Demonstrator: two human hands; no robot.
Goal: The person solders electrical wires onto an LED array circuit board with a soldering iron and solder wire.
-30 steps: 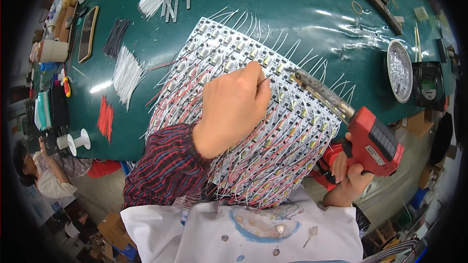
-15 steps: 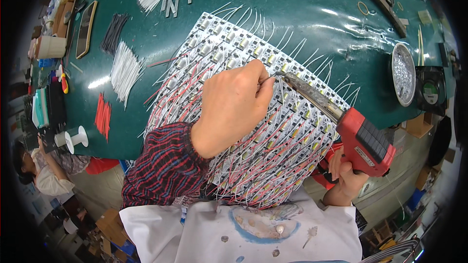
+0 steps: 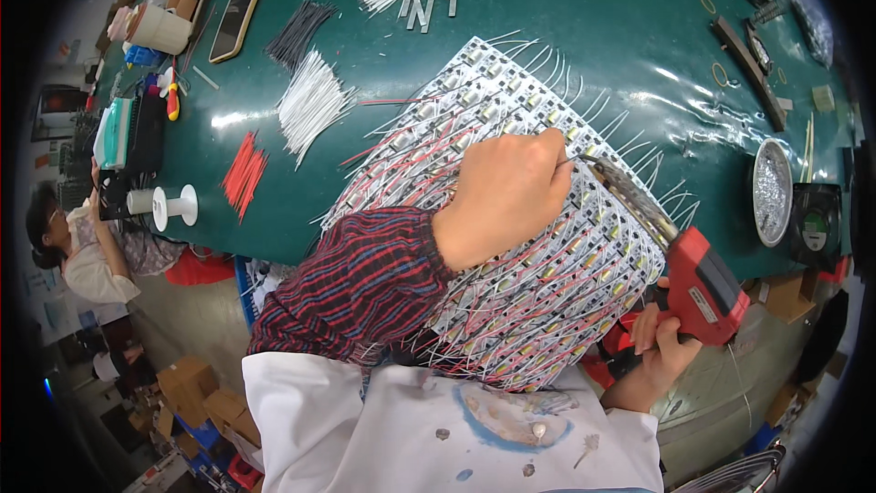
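Observation:
My left hand (image 3: 511, 194) is closed in a pinch over a large white circuit board panel (image 3: 478, 58). Whatever sits between its fingertips is hidden. Many thin red and white wires (image 3: 511, 333) stick out from the panel's rows of small parts. In my right hand (image 3: 664, 356) is a red and black soldering gun (image 3: 701, 288), gripped at its handle. Its metal barrel slants up and left across the panel, and the bent tip is right beside my left fingertips; I cannot tell whether they touch.
Bundles of red wires (image 3: 245, 173), white wires (image 3: 313, 108) and black wires (image 3: 301, 32) lie on the green table left of the panel. A phone (image 3: 239, 15), a white spool (image 3: 175, 208) and a screwdriver (image 3: 172, 99) are further left. A silvery round dish (image 3: 772, 192) stands right. Another person (image 3: 87, 246) sits at left.
The whole view has shifted, so the table things appear further right and lower. My left hand and the soldering gun tip remain close together over the panel, with the left fingers turned slightly more inward.

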